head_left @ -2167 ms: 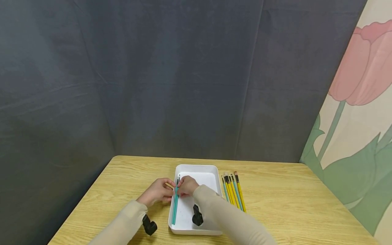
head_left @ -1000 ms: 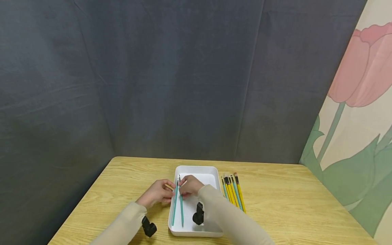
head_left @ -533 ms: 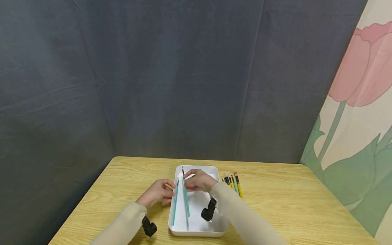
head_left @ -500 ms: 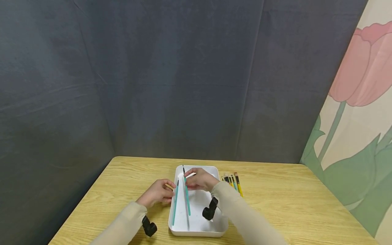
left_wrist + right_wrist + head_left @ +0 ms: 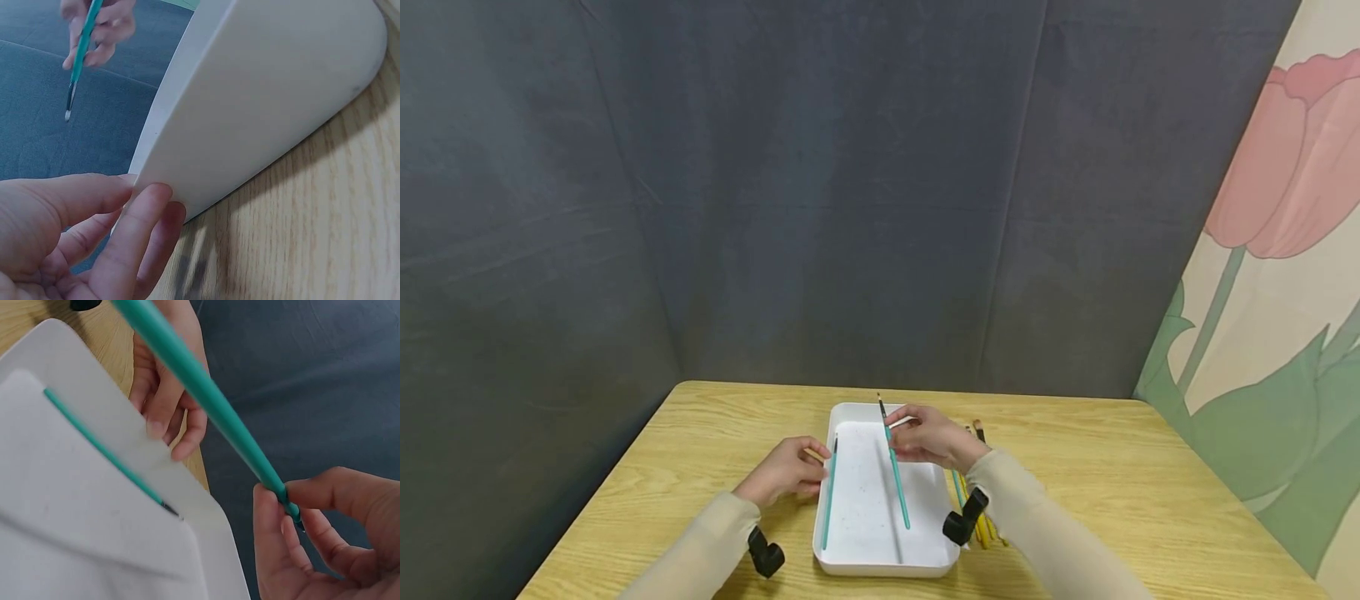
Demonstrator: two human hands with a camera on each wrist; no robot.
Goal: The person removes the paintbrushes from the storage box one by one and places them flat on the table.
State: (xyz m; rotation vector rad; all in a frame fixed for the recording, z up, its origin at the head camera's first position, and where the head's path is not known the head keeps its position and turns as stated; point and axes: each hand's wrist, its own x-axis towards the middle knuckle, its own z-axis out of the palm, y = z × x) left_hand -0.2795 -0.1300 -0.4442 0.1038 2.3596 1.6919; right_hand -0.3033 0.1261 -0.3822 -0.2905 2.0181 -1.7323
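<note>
My right hand (image 5: 928, 435) pinches a teal-handled paintbrush (image 5: 897, 482) near its ferrule, between thumb and fingertips. The brush hangs tilted above the white tray (image 5: 861, 533), dark bristles pointing up and away, and casts a shadow on the tray floor. A second teal paintbrush (image 5: 103, 449) lies inside along the tray's left wall. At that same wall, my left hand (image 5: 786, 471) grips the rim; in the left wrist view its thumb is at the rim's edge and its fingers (image 5: 134, 240) press the outer side.
Several yellow and teal paintbrushes (image 5: 978, 430) lie on the wooden table (image 5: 1075, 483) just right of the tray, partly hidden by my right arm. A dark grey curtain (image 5: 850, 208) hangs behind the table. A tulip-patterned panel (image 5: 1285, 250) stands at the right.
The two teal brushes lay together at the tray's left wall. My right hand has lifted one and carried it rightward over the tray. My left hand has stayed at the rim.
</note>
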